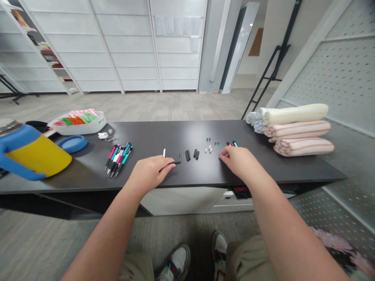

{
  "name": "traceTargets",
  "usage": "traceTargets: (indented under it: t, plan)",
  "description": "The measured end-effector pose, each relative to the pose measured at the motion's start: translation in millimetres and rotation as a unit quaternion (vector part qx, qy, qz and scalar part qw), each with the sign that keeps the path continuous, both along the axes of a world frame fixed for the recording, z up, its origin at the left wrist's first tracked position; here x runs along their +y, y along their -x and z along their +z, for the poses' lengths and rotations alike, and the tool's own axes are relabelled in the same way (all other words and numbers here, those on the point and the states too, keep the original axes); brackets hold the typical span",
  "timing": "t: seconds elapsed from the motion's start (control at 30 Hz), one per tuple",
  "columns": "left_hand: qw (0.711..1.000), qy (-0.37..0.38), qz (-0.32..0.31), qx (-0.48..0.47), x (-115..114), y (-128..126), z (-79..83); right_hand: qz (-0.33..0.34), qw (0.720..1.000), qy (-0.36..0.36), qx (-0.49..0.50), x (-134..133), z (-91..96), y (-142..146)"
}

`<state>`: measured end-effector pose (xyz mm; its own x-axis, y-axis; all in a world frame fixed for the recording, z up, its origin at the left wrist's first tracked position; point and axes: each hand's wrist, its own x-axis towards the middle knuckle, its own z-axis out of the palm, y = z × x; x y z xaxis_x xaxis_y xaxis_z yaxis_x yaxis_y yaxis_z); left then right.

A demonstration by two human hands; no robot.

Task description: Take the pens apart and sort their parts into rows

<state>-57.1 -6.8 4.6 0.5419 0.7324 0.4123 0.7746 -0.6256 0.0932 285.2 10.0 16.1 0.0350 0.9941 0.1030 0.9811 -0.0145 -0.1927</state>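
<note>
the fingers of the left hand point(150, 173) were clenched in a pinch on a slim matte-black plastic pen barrel point(174, 162), while the fingers of the right hand point(239, 162) lay released and curled, their tips on the dark laminate bench point(164, 132), holding nothing that showed. measured from that held barrel, several short black plastic barrels point(191, 154) lay just to its right, a cluster of tiny white and black pen parts point(209, 148) lay farther right, and a thin white stick point(164, 152) lay just beyond it. the light pinch could have let the barrel slip, and the tiny parts looked round enough to roll if a hand brushed them. with the bench's near edge so close below the hands, anything knocked loose could have dropped to the floor. the left fingers hid part of the barrel, and the right palm hid whatever might have lain beneath it. the tiny parts were too small to identify, and a blue-and-yellow plastic container point(35, 154) was cut off by the left of the frame.
</note>
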Motion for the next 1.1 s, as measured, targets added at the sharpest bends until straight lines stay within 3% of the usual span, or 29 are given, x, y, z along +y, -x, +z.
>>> traceTargets:
  t: [0.13,0.23,0.37,0.5,0.8,1.1]
  plan:
    - [1.000,-0.003,0.001,-0.006,0,0,0.2,-0.024,0.998,-0.045,0.045,-1,-2.8,-3]
    - [1.000,-0.004,0.000,-0.012,0,0,0.5,-0.034,0.999,-0.036,0.007,-14,5.5,-3]
    - [1.000,-0.006,-0.002,-0.015,0,1,0.0,0.046,0.996,0.021,-0.077,-38,17.9,7]
    - [1.000,-0.006,0.002,-0.012,0,1,-0.5,0.116,0.986,0.014,-0.116,-45,12.7,18]
    - [1.000,-0.007,-0.001,-0.009,2,1,-1.4,0.035,0.993,0.007,-0.112,-38,-0.2,30]
    - [1.000,-0.011,-0.002,-0.009,1,1,-1.9,0.017,0.994,-0.029,-0.104,-20,-9.5,31]
